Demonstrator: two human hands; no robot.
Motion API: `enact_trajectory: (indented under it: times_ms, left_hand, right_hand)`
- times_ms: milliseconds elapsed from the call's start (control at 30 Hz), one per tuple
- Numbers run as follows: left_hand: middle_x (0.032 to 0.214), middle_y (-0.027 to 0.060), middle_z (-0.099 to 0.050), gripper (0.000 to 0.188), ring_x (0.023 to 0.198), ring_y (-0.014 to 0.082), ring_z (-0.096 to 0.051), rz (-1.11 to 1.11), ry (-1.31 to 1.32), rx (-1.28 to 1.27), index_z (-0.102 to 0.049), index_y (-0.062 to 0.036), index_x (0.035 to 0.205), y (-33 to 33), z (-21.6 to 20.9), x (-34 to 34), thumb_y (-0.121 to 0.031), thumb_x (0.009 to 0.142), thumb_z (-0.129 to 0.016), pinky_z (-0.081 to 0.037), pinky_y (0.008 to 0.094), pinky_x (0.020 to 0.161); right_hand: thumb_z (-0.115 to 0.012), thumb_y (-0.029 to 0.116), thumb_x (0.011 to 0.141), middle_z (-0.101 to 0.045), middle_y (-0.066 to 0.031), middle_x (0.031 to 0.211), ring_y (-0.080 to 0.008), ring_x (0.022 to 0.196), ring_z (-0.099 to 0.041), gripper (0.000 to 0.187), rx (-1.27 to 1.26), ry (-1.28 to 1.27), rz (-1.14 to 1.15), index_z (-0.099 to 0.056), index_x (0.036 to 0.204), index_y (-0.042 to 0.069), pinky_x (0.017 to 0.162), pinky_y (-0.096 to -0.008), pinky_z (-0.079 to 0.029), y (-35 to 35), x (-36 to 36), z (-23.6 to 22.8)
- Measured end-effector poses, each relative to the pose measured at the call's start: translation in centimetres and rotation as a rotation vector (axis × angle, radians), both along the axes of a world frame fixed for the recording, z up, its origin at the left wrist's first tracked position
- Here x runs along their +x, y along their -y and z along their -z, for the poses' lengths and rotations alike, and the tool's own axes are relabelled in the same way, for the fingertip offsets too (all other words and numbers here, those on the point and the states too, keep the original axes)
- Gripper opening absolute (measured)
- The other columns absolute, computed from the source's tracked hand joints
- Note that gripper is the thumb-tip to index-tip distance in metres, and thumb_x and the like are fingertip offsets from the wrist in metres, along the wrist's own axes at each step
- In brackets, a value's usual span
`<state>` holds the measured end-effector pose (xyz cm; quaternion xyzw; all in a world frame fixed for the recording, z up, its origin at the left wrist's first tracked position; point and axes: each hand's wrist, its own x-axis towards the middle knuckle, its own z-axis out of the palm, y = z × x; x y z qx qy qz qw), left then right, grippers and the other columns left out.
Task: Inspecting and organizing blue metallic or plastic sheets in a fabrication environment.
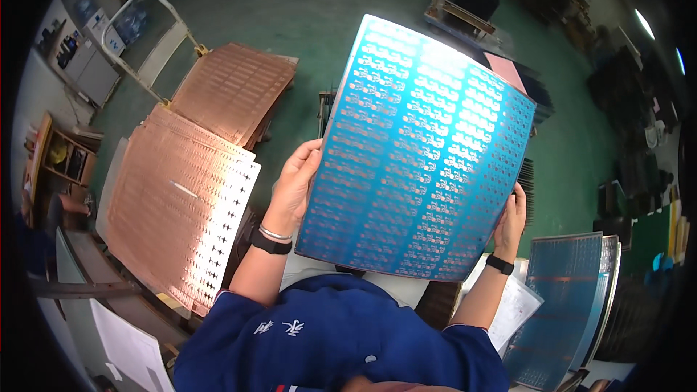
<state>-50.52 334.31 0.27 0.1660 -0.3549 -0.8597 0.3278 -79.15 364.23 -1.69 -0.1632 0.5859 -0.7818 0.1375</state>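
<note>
A large blue circuit board panel (406, 167), covered with rows of small copper-coloured patterns, is held up tilted in front of my body. My left hand (296, 178) grips its left edge, thumb on the near face and the other fingers partly behind it. On the opposite edge, lower down, my right hand (510, 221) is closed round the panel with its fingers showing along the side. Bright light glares off the panel's upper right part. To my left lies a stack of copper-coloured panels (160, 203), a pen-like white object (184, 189) on top.
Behind that stack, more copper panels (229, 91) rest by a white-handled trolley (149, 43). Several blue panels (555, 305) stand at my right beside papers (512, 312). Dark stacked sheets (534, 94) sit beyond the held panel. A loaded cart (472, 0) stands farther off on the green floor (290, 7).
</note>
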Motion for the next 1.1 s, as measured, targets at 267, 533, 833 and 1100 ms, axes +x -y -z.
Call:
enact_trajectory:
  times_ms: [267,533,833,1100]
  left_hand:
    - [0.120,0.0058,-0.055,0.012,0.105,0.0120,-0.053,-0.207,0.091,-0.546,-0.059,-0.0044,0.102,0.6,0.6,-0.7,-0.009,0.092,-0.054,-0.039,0.0272,0.094]
    - [0.121,0.0115,-0.056,0.027,0.098,0.0125,-0.059,-0.010,-0.005,-0.105,-0.051,-0.0051,0.119,0.8,0.7,-0.9,-0.008,0.092,-0.053,-0.051,0.0266,0.083]
    - [0.115,0.0077,-0.054,0.033,0.102,0.0135,-0.057,0.070,-0.086,0.058,-0.044,-0.0047,0.128,1.1,1.3,-0.9,-0.010,0.095,-0.045,-0.052,0.0280,0.085]
    - [0.126,0.0153,-0.051,0.040,0.108,0.0175,-0.055,-0.123,0.110,-0.076,-0.035,-0.0027,0.135,1.9,4.1,-2.6,-0.005,0.095,-0.042,-0.047,0.0296,0.090]
  right_hand:
    - [-0.045,0.011,0.096,-0.051,-0.0075,0.122,-0.0184,0.118,-0.046,0.020,-0.210,-0.104,-0.058,-0.047,0.116,0.010,0.100,-0.0369,-0.039,-1.2,-2.7,2.0]
    - [-0.049,0.033,0.087,-0.060,-0.0153,0.113,-0.0261,0.098,-0.060,0.039,-0.470,0.743,-0.432,-0.058,0.112,0.004,0.082,-0.0399,-0.052,4.1,2.3,-3.5]
    - [-0.045,0.047,0.092,-0.054,-0.0127,0.122,-0.0245,0.106,-0.054,0.054,-0.526,0.580,-0.057,-0.048,0.126,0.006,0.090,-0.0376,-0.047,3.3,2.0,-1.7]
    - [-0.061,0.027,0.088,-0.055,-0.0100,0.119,-0.0162,0.107,-0.052,0.057,0.245,0.097,-0.301,-0.040,0.130,-0.005,0.094,-0.0291,-0.040,-2.4,3.3,-1.2]
